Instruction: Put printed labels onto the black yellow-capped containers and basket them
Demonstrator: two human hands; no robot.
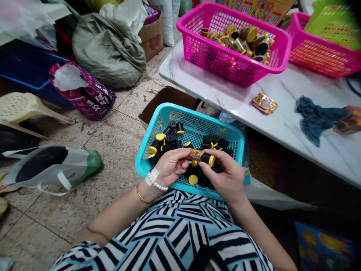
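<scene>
Over a turquoise plastic basket (138,160) on my lap, both hands meet around a small black cylinder with a yellow cap (207,159). My right hand (229,174) grips the capped end between thumb and fingers. My left hand (170,165) pinches a colourful orange printed label (194,154) at the cylinder's other end. Whether the label is stuck on or only lies against it, I cannot tell. Several more black cylinders (170,137), some with yellow caps, lie loose in the basket below.
A marble-patterned table (175,69) at the right bears a pink basket (239,77) of labelled cylinders, a stack of printed labels (265,103) and a dark blue cloth (311,120). Bags, a cream stool (21,105) and a cardboard box (145,109) stand on the floor.
</scene>
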